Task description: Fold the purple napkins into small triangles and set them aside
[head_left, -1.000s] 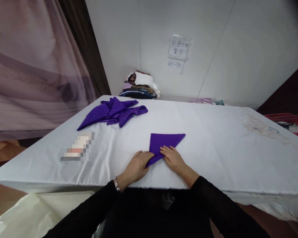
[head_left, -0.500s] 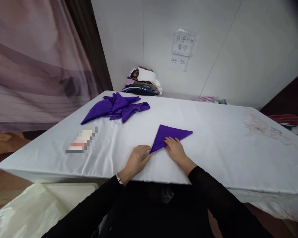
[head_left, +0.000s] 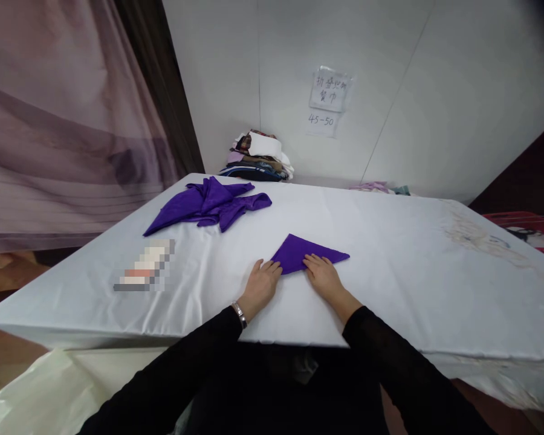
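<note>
A loose heap of purple cloths (head_left: pixel 208 205) lies on the white table (head_left: pixel 390 241), well beyond the hands and off to their left. A blurred patch (head_left: pixel 144 273) sits left of them, nearer. Far ahead, folded clothes (head_left: pixel 257 157) are stacked at the wall under a paper note (head_left: pixel 329 90). A curtain (head_left: pixel 63 121) hangs far left

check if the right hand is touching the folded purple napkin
Touching: the head view shows the right hand with fingertips lying flat on the folded purple napkin.
</note>
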